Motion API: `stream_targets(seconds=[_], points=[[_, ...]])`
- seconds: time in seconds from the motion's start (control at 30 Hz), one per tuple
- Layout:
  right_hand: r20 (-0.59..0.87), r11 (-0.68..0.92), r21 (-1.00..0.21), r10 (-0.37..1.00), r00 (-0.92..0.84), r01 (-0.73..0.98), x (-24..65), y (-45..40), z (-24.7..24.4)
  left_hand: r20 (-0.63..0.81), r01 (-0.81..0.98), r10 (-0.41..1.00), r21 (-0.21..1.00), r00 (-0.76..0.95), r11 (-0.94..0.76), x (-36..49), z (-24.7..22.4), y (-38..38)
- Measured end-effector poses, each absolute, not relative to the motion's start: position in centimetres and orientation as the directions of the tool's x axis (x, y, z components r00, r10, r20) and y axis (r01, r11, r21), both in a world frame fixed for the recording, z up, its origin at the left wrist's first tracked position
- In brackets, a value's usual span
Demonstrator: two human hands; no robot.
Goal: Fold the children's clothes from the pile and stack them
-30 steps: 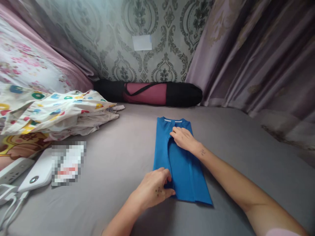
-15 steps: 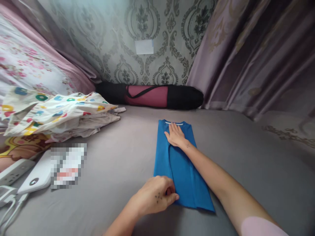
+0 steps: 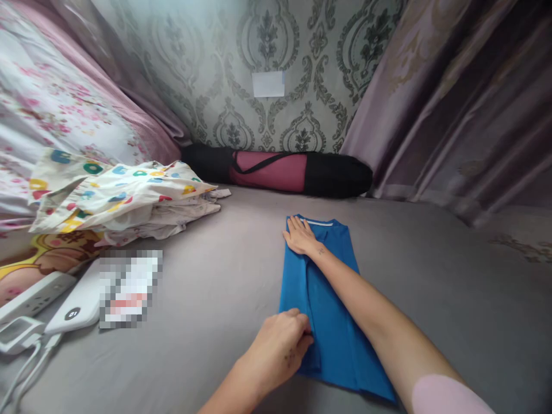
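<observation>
In 0.5 s R hand (image 3: 301,234) slid to shirt (image 3: 328,316) top L corner, spread flat, pressing fold (image 3: 295,282); L hand (image 3: 282,348) curled nr hem (image 3: 336,380), pinch unclear.

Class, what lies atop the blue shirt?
The right hand rests near the neckline, forearm crossing over; the left hand is over the lower end. Shirt fabric beneath is hidden.

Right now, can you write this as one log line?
left hand: curled, at near end of blue garment | right hand: flat beside neckline | garment: folded, on gray sheet
</observation>
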State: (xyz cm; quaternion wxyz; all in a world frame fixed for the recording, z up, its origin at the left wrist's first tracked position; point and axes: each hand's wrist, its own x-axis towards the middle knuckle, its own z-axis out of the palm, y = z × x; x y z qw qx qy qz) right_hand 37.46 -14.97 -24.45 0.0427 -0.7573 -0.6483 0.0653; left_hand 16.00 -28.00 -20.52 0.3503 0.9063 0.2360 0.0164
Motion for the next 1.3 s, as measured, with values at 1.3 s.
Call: stream_targets(seconds=[1.3], points=[[0.011, -0.383, -0.158, 0.921, 0.390, 0.910, 38.7, -19.1, -25.8, -0.060, 0.220, 0.923, 0.975, 0.381, -0.027, 16.5, -21.1, -24.3]])
